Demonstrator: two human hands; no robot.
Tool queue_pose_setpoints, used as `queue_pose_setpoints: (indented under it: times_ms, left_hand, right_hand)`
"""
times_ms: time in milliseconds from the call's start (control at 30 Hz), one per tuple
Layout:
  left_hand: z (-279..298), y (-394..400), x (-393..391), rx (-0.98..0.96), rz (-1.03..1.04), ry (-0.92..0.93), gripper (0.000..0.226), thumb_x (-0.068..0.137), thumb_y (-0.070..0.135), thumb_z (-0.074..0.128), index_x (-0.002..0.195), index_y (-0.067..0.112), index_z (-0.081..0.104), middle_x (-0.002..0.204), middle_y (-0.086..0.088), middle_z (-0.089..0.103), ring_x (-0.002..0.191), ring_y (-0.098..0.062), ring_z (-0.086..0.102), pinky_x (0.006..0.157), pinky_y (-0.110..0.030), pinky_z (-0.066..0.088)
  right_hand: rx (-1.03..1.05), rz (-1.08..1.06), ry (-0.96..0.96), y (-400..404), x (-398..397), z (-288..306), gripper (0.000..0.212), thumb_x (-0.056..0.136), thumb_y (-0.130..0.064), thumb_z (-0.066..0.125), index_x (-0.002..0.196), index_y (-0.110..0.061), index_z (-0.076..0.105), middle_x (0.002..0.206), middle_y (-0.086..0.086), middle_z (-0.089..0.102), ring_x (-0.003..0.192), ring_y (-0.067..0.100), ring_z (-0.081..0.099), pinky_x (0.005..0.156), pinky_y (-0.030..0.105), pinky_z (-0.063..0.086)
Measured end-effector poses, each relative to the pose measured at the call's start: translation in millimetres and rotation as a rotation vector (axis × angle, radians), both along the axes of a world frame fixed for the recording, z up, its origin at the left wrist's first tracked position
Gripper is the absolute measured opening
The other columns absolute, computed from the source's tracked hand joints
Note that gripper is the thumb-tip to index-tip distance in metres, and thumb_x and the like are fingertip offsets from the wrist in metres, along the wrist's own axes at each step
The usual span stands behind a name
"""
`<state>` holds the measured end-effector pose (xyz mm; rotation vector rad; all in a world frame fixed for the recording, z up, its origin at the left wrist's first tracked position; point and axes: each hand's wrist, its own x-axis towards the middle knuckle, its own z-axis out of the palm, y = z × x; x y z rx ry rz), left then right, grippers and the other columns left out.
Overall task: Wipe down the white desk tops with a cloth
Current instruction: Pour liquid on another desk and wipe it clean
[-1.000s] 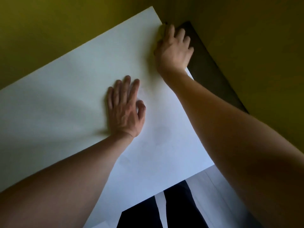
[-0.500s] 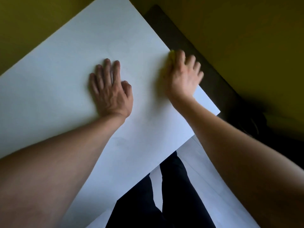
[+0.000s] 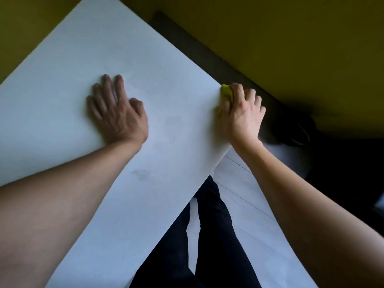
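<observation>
Left hand lies flat, bracing the surface; at 3 o'clock, right hand presses yellow cloth along the edge, wiping.

We see an olive-yellow wall along the top and right. A dark strip runs along its foot. Below lies a pale floor with thin seam lines. The far right corner sinks into deep shadow.
</observation>
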<state>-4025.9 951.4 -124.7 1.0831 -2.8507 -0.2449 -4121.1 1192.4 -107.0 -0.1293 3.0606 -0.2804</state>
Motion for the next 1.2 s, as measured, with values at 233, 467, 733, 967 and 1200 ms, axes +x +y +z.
queue_pose_setpoints:
  times_ms: [233, 467, 733, 967, 1200]
  left_hand:
    - [-5.2, -1.2, -1.8, -0.023, 0.005, 0.028, 0.064, 0.097, 0.034, 0.031, 0.159, 0.021, 0.034, 0.170, -0.008, 0.027, 0.157, -0.032, 0.023, 0.128, -0.050, 0.010]
    - [-10.4, -4.8, 0.1, -0.049, -0.020, 0.072, 0.062, 0.096, 0.035, 0.033, 0.156, 0.021, 0.040, 0.167, -0.009, 0.032, 0.154, -0.031, 0.027, 0.126, -0.047, 0.013]
    - [6.7, 17.2, 112.9, 0.059, -0.632, 0.129, 0.059, 0.103, 0.038, 0.037, 0.156, 0.011, 0.043, 0.163, -0.019, 0.037, 0.148, -0.041, 0.037, 0.123, -0.054, 0.024]
    - [9.9, 20.1, 231.1, 0.033, -0.697, -0.007, 0.063, 0.103, 0.039, 0.034, 0.161, 0.014, 0.036, 0.171, -0.010, 0.025, 0.158, -0.033, 0.024, 0.126, -0.057, 0.020]
    - [5.0, 19.0, 233.4, 0.017, -0.703, 0.003, 0.063, 0.103, 0.040, 0.033, 0.162, 0.015, 0.036, 0.171, -0.009, 0.024, 0.158, -0.033, 0.024, 0.128, -0.054, 0.017]
  right_hand:
    - [-0.005, -0.005, 0.010, -33.7, -33.4, -0.9, 0.040, 0.100, -0.047, 0.037, 0.129, -0.024, 0.053, 0.120, 0.010, 0.056, 0.109, 0.035, 0.052, 0.083, 0.044, 0.038]
    - [-0.061, 0.009, 0.016, -34.5, -39.8, -4.1, 0.040, 0.102, -0.046, 0.035, 0.130, -0.023, 0.051, 0.122, 0.010, 0.055, 0.114, 0.034, 0.051, 0.086, 0.045, 0.039]
    - [-0.258, -0.486, -0.041, 10.0, 24.0, 2.0, 0.041, 0.102, -0.037, 0.039, 0.141, -0.024, 0.042, 0.128, 0.009, 0.048, 0.118, 0.032, 0.047, 0.088, 0.045, 0.041]
    - [-0.391, -0.754, -0.038, -28.3, 63.7, -0.9, 0.060, 0.104, -0.039, 0.043, 0.157, -0.018, 0.024, 0.127, 0.011, 0.044, 0.112, 0.031, 0.051, 0.082, 0.042, 0.055]
    - [-0.461, -0.640, -0.139, -62.9, 205.2, 2.5, 0.070, 0.105, -0.037, 0.040, 0.161, -0.016, 0.004, 0.130, 0.013, 0.041, 0.110, 0.032, 0.045, 0.090, 0.046, 0.046]
